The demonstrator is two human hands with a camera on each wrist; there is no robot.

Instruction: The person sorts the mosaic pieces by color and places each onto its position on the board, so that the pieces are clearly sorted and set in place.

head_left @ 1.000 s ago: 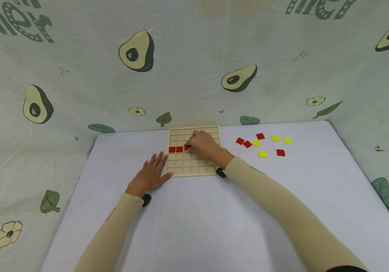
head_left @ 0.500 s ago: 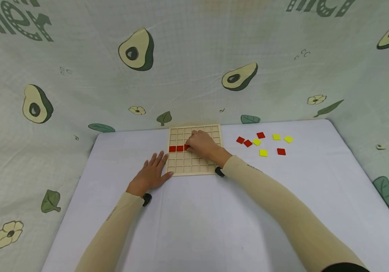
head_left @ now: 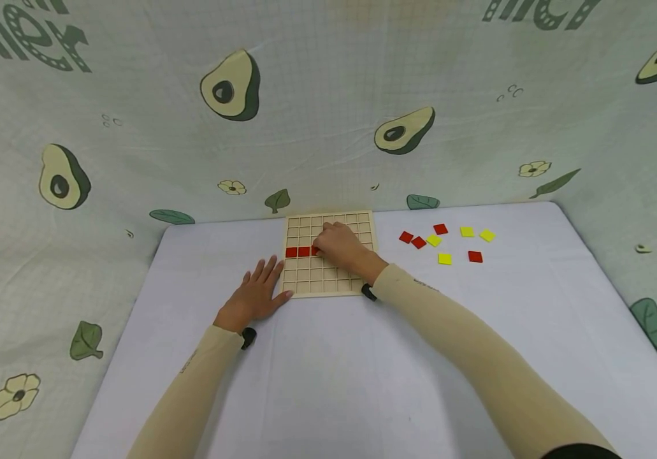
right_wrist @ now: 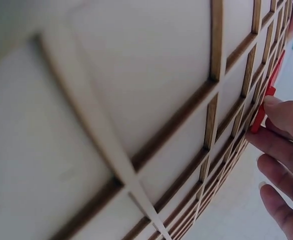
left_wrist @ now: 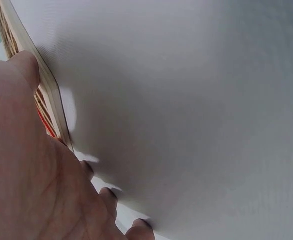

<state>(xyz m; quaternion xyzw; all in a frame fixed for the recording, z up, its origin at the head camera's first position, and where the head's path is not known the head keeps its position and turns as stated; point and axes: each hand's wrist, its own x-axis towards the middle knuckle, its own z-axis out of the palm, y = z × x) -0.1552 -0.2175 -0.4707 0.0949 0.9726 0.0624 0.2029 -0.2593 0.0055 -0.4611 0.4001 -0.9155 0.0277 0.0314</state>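
A wooden grid board point(head_left: 328, 285) lies at the far middle of the table. Two red tiles point(head_left: 297, 252) sit side by side in cells at the left end of one row. Beside them my right hand point(head_left: 341, 245) pinches another red tile point(right_wrist: 259, 117) between thumb and index finger, at the third cell of that row; the fingers partly cover it. My left hand point(head_left: 255, 294) is spread flat on the table at the board's left edge. In the left wrist view, the left thumb point(left_wrist: 29, 67) touches the board's rim.
Right of the board lie loose red tiles point(head_left: 440, 229) and several yellow tiles point(head_left: 445, 259), spread over the white tablecloth point(head_left: 357, 376). A patterned cloth point(head_left: 317, 121) hangs close behind the table's back edge.
My right hand has shifted very slightly, and the tile it pinches now sits more in line with the two red tiles. My left hand stays in place.
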